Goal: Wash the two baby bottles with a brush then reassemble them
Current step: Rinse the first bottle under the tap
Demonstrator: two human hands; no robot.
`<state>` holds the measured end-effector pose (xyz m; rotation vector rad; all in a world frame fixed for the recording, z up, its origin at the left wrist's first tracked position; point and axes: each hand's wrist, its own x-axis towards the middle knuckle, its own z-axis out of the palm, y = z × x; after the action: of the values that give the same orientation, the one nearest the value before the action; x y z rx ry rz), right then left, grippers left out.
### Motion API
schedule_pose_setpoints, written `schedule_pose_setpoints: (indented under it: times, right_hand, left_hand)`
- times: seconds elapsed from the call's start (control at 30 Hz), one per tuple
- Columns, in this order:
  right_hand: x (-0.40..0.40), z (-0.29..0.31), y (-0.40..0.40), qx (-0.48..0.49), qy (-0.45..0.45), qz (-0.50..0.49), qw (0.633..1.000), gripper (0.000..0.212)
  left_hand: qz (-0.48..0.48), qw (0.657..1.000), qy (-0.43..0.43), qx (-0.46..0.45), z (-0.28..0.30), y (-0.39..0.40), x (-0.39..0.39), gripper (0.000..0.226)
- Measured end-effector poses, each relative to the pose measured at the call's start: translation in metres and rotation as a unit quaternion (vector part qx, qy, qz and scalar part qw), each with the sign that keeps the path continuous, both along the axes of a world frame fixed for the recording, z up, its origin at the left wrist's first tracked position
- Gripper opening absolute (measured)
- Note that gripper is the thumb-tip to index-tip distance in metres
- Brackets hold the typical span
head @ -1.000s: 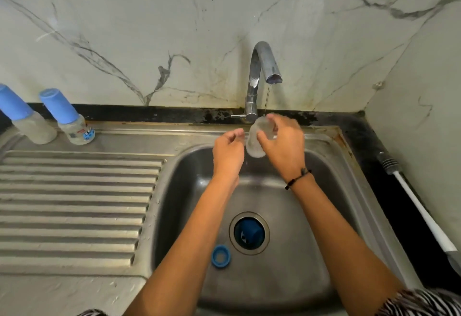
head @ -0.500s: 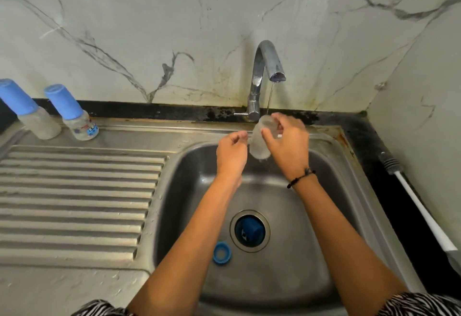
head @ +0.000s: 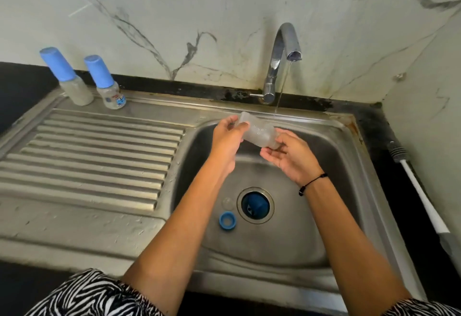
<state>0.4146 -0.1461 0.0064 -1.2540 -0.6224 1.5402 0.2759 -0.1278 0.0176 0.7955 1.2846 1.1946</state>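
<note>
Nearest, zebra-striped sleeves [head: 94, 295] at the bottom edge, both bare forearms reaching out over the steel sink [head: 287, 248]; low in the basin, a blue screw ring [head: 227, 220] lying flat just left of the drain [head: 255, 205], something blue sitting in the drain hole, and a small clear disc [head: 227, 202] just above the ring; higher up, over the back of the basin, a clear baby bottle body [head: 259, 133] held on its side, tilted down to the right; left hand [head: 228, 136] curled round its upper left end, thumb on top; right hand [head: 289, 156] palm up, fingertips pinching the lower right end, black cord bracelet [head: 311, 184] on that wrist; thin stream of water falling from the tap [head: 282, 61] just behind the bottle, not onto it; off to the right on the dark counter, a bottle brush [head: 419, 191] with white handle; far left behind the ribbed drainboard [head: 94, 156], two blue-capped baby bottles [head: 87, 83] standing side by side against the marble wall [head: 199, 3]
</note>
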Motion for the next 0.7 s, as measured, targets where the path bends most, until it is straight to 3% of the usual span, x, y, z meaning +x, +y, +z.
schedule_pose_setpoints:
  times: [0.1, 0.17, 0.3, 0.4, 0.57, 0.7]
  right_hand:
    - [-0.013, 0.001, -0.009, 0.022, -0.196, 0.105, 0.975, 0.031]
    - [-0.023, 0.001, -0.011, 0.049, -0.263, 0.139, 0.953, 0.031]
    - [-0.05, 0.001, -0.012, 0.088, -0.342, 0.194, 0.915, 0.042]
    - [-0.074, 0.004, -0.015, 0.13, -0.428, 0.23, 0.864, 0.059]
    - [-0.129, 0.013, -0.023, 0.186, -0.537, 0.286, 0.772, 0.05]
    - [-0.197, 0.017, -0.026, 0.214, -0.529, 0.313, 0.759, 0.061]
  left_hand:
    - [0.016, 0.999, 0.024, 0.017, 0.006, -0.01, -0.011, 0.034]
    - [0.018, 0.997, 0.068, 0.024, 0.009, -0.018, -0.021, 0.046]
    - [0.024, 0.989, 0.141, 0.047, 0.01, -0.035, -0.045, 0.055]
    - [0.031, 0.982, 0.175, 0.063, 0.009, -0.046, -0.065, 0.056]
    - [0.023, 0.981, 0.183, 0.053, -0.002, -0.064, -0.115, 0.055]
    - [0.024, 0.987, 0.149, 0.05, -0.005, -0.08, -0.181, 0.056]
